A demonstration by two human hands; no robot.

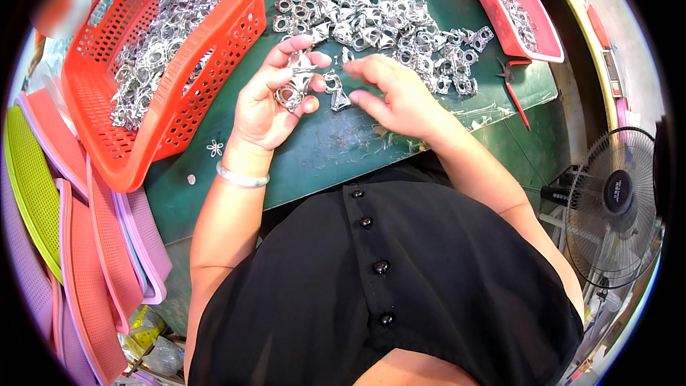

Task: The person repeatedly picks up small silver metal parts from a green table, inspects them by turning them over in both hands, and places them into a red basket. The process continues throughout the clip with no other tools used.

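Note:
My left hand is closed around a silver metal casting with ring-shaped openings; its fingers partly cover the piece. To its right, my right hand has thumb and forefinger spread, with nothing seen between them. One loose silver casting lies on the green tabletop between the hands, close to the right fingertips. Just beyond the hands spreads a large heap of similar castings. A smaller bit by the right forefinger is partly hidden, and I cannot tell whether that finger touches it.
A large red perforated basket of metal parts stands at left, above stacked coloured baskets. Far right are a smaller pink-red basket with parts and red-handled pliers. A fan stands beside the table.

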